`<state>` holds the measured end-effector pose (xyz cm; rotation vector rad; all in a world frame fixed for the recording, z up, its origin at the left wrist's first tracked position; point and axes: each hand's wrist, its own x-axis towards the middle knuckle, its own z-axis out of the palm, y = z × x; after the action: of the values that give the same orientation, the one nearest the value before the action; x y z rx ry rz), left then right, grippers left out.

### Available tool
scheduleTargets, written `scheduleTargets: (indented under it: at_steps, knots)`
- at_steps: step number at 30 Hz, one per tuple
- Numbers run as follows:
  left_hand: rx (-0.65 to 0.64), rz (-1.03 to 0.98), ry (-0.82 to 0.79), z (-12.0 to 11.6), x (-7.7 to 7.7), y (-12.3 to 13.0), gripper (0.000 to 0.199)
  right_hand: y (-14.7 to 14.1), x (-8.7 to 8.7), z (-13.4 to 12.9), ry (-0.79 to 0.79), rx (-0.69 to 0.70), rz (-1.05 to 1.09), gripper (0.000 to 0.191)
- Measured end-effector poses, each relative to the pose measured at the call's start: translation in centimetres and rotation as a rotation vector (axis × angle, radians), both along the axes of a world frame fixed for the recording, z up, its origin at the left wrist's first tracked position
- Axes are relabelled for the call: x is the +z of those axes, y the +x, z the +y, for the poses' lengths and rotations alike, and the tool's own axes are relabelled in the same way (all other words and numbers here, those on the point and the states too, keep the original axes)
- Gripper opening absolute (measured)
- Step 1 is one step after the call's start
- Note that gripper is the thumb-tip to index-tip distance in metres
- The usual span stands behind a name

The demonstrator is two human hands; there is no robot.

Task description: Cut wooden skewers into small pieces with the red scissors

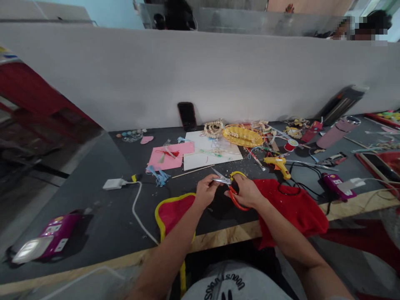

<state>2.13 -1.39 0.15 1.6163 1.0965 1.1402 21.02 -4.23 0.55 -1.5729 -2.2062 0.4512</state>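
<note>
Scissors are occupying the centre of the head view and are forming the hub of the clock directions used here; they are sitting over the dark tabletop, near its front edge, with their blades standing slightly apart in a narrow V and pointing between nine and ten o'clock. At three to four o'clock, the right hand is gripping the yellow and orange handles. At eight o'clock, the left hand is holding its fingers narrowly together beside the blades; whether they are pinching anything, one cannot tell. Farther out at eight o'clock, a red fabric piece with yellow edging is lying partly under the left forearm. Light-blue tufts are lying at nine o'clock, just below a pink sheet at ten. A dark phone is leaning against the partition at eleven. A white board is lying between eleven and twelve, and a yellow basket is resting at one. A yellow glue gun is lying between two and three, while a red cloth is spreading at four, beside the right forearm.
</note>
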Motion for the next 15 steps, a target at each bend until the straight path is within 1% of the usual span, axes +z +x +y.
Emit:
scheduleTargets:
  at_steps: [7,12,15]
  knots:
    - [-0.008,-0.016,0.045,0.0,0.2,-0.2,0.015,-0.1,1.4,0.0,-0.046,0.027,0.011,0.045]
    - [-0.009,-0.004,0.065,-0.1,0.4,-0.2,0.017,-0.2,1.8,0.1,-0.076,0.03,0.015,0.041]
    - [-0.003,-0.004,0.036,-0.1,0.3,-0.3,0.016,-0.1,1.9,0.1,-0.084,0.028,0.019,0.039]
